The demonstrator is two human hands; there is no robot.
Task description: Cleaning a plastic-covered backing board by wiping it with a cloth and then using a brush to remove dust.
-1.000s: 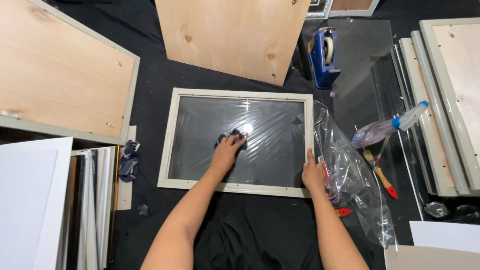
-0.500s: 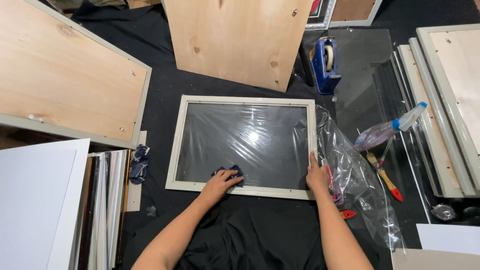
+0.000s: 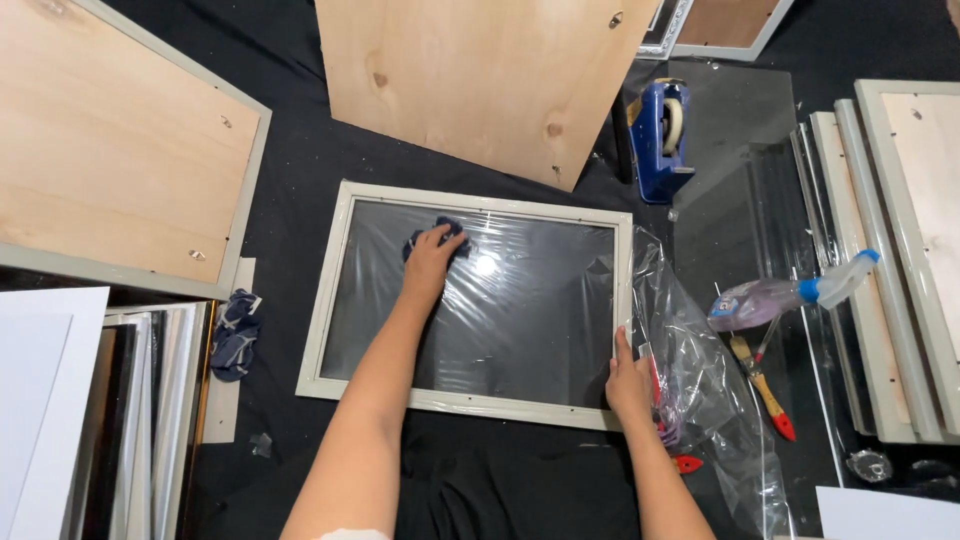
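A pale grey picture frame (image 3: 470, 403) with a shiny pane (image 3: 520, 310) lies flat on the black cloth before me. My left hand (image 3: 430, 262) presses a dark blue cloth (image 3: 438, 236) onto the pane near its far left corner. My right hand (image 3: 628, 378) rests flat on the frame's near right corner, fingers along the right edge, with nothing in it.
Plywood-backed frames lie at the far left (image 3: 110, 160) and far middle (image 3: 480, 70). A blue tape dispenser (image 3: 660, 125), a spray bottle (image 3: 785, 297), a red-handled brush (image 3: 765, 385) and a clear plastic bag (image 3: 700, 370) lie to the right. A second blue rag (image 3: 235, 335) lies left, beside stacked frames (image 3: 140, 420).
My left hand with the cloth slid from mid-pane to the near edge, then up to the far left corner. My right hand stayed at the near right corner.
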